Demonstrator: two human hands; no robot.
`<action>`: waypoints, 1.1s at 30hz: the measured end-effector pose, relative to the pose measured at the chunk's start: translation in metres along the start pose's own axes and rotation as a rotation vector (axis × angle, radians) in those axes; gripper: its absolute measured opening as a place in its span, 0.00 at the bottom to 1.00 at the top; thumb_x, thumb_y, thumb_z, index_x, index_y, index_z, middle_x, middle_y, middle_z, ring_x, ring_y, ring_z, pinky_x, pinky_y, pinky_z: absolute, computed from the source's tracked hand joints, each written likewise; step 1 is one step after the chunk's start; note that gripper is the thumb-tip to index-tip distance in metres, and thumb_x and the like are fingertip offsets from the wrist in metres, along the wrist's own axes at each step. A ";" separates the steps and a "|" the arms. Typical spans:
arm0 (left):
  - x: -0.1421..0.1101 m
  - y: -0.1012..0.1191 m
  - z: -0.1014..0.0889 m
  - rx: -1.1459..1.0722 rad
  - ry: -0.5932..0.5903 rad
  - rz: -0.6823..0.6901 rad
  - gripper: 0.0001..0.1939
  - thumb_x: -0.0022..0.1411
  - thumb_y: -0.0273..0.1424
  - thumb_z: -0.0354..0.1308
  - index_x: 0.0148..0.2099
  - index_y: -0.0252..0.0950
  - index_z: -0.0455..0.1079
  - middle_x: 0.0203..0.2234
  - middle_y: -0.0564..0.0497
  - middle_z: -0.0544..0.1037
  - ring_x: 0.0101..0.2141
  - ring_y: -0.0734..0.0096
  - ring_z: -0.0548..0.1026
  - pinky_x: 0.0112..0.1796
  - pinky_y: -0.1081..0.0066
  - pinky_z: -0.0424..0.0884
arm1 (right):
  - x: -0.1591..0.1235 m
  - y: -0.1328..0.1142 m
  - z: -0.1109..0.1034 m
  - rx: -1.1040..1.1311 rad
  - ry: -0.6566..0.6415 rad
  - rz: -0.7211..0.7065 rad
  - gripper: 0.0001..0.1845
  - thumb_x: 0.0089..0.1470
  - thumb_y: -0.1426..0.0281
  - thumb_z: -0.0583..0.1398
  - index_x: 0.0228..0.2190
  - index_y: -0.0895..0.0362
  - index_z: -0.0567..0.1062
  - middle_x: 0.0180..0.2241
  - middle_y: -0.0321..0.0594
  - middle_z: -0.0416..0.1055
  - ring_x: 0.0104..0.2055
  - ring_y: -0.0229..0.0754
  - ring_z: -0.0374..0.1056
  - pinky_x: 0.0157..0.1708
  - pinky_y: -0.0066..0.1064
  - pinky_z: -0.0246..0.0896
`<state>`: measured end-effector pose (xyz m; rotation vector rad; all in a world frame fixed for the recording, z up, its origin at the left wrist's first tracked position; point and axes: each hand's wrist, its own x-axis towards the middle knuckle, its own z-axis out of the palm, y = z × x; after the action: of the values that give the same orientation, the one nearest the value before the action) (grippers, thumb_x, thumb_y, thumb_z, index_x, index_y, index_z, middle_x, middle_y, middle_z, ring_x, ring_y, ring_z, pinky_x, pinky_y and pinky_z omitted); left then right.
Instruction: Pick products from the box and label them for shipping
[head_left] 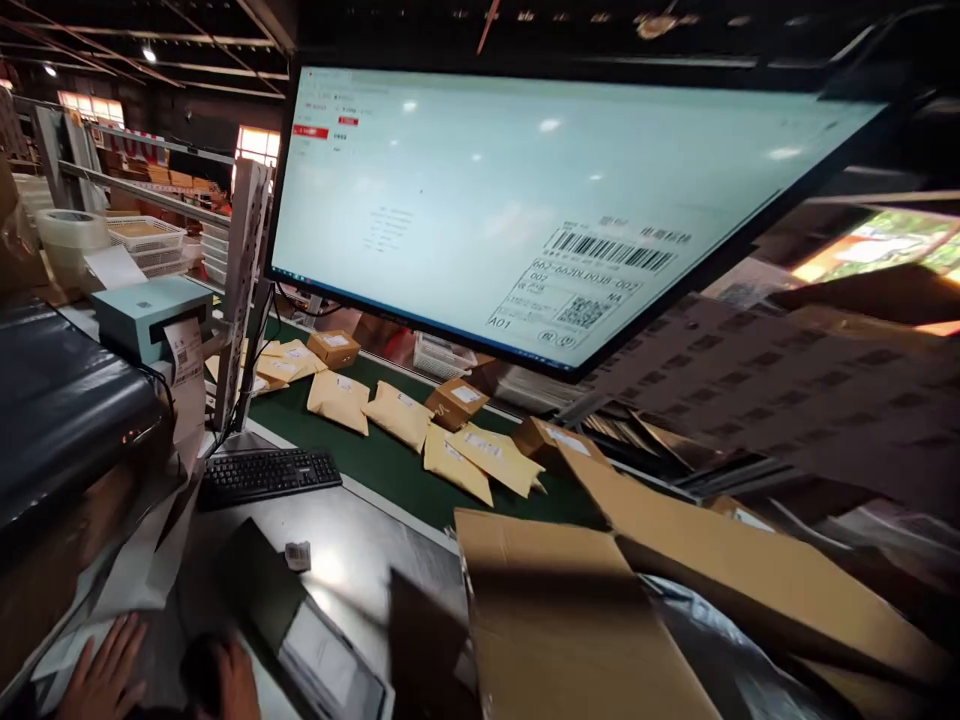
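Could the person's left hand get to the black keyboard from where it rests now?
Probably yes. The left hand lies flat on the grey table, and the keyboard sits further ahead with only loose white paper beside the way; nothing tall stands between.

left hand (101, 680) cut off; carton (570, 620) blurred.

Hands (161, 680) near open cardboard box (570, 620)

Dim hall, bright monitor (525, 200) glow, glare on table (337, 560); blurred, warped edges, shadowed lower left
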<state>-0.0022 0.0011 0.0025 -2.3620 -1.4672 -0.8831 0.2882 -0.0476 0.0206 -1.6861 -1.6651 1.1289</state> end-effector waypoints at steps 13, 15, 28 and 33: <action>0.059 -0.011 -0.073 -0.166 -0.742 -0.155 0.41 0.75 0.51 0.42 0.69 0.15 0.58 0.69 0.21 0.58 0.69 0.30 0.54 0.65 0.34 0.41 | -0.009 -0.044 0.002 -0.302 0.014 -0.314 0.36 0.60 0.60 0.66 0.65 0.59 0.67 0.67 0.59 0.61 0.66 0.56 0.60 0.66 0.50 0.59; 0.060 -0.012 -0.075 -0.160 -0.754 -0.148 0.42 0.76 0.51 0.41 0.69 0.14 0.58 0.69 0.21 0.56 0.69 0.30 0.52 0.65 0.35 0.40 | -0.008 -0.044 0.004 -0.293 0.014 -0.337 0.31 0.62 0.61 0.63 0.64 0.56 0.69 0.68 0.56 0.60 0.67 0.55 0.59 0.67 0.48 0.56; 0.060 -0.009 -0.078 -0.074 -0.752 -0.100 0.39 0.77 0.48 0.39 0.70 0.16 0.58 0.69 0.22 0.56 0.69 0.31 0.54 0.65 0.33 0.42 | -0.006 -0.041 0.003 -0.269 0.029 -0.376 0.30 0.63 0.66 0.61 0.65 0.56 0.69 0.68 0.56 0.60 0.65 0.56 0.59 0.65 0.50 0.58; 0.069 -0.001 -0.085 -0.084 -0.749 -0.126 0.40 0.76 0.50 0.39 0.68 0.16 0.62 0.67 0.23 0.61 0.68 0.34 0.58 0.66 0.39 0.48 | -0.021 -0.057 -0.002 -0.265 -0.045 -0.328 0.32 0.59 0.68 0.66 0.63 0.55 0.70 0.68 0.54 0.60 0.65 0.57 0.59 0.65 0.51 0.57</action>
<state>-0.0130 0.0111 0.1111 -2.8502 -1.8585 -0.0433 0.2608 -0.0607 0.0726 -1.4684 -2.1023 0.8244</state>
